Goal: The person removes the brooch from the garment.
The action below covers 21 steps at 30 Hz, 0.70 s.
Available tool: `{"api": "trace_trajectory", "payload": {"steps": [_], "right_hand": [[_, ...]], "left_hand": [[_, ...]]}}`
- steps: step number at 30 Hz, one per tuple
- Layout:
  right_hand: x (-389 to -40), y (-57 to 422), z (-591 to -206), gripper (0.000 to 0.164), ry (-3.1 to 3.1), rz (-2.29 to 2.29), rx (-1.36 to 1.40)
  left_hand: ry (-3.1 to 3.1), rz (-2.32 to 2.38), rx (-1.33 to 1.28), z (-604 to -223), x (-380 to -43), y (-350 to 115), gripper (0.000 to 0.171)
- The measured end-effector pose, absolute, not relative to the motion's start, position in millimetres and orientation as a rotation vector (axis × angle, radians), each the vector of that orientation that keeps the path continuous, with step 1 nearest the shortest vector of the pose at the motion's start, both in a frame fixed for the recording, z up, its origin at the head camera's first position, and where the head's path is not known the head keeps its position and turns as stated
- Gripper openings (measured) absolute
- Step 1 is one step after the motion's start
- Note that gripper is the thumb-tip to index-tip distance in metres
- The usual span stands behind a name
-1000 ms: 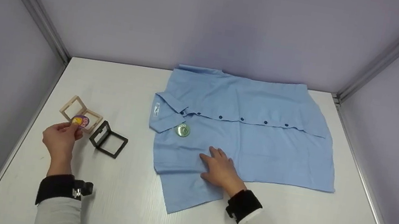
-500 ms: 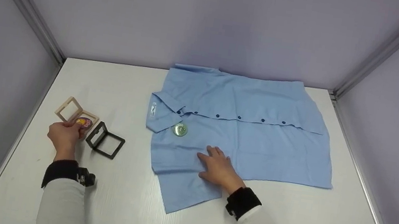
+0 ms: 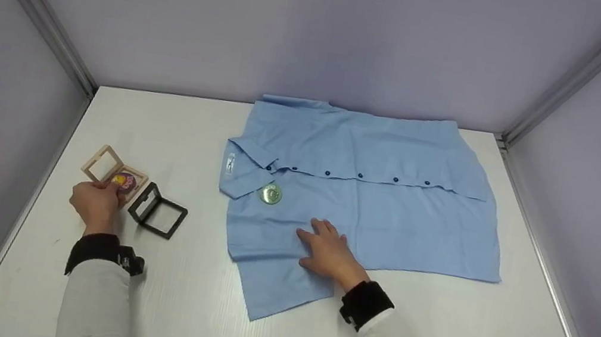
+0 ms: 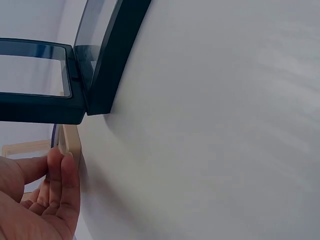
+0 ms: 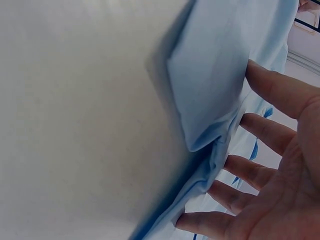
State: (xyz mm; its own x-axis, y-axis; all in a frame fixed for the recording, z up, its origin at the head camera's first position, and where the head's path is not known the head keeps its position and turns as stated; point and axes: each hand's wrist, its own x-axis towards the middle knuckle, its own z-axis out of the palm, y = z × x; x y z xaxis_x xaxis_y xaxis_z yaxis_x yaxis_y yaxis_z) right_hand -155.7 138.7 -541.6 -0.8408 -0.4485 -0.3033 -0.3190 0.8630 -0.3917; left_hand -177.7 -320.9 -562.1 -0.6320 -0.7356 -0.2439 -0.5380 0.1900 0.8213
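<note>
One wooden case (image 3: pixel 135 171) and one black case (image 3: pixel 176 224) are noted open, left of frame. A purple badge (image 3: pixel 125 183) is held at the wooden case's right half, pinched by the left hand (image 3: pixel 96 205); whether it is seated cannot be told. The right hand (image 3: pixel 329 255) is laid spread on the blue shirt (image 3: pixel 411 228), centre, nothing grasped. A green badge (image 3: pixel 270 194) is found beside the collar (image 3: pixel 243 181). Judged part-done: purple badge not yet released, wooden case not closed, black case seen unfilled.
</note>
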Motion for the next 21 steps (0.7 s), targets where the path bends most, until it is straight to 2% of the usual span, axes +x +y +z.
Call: {"api": "trace_trajectory", "payload": {"steps": [21], "right_hand": [[-156.3,140.4,-546.1,0.062,2.650,-0.457,-0.572]], "left_hand": [[-2.396,-1.237,1.184,-561.2,-176.1,-318.7,0.030]]}}
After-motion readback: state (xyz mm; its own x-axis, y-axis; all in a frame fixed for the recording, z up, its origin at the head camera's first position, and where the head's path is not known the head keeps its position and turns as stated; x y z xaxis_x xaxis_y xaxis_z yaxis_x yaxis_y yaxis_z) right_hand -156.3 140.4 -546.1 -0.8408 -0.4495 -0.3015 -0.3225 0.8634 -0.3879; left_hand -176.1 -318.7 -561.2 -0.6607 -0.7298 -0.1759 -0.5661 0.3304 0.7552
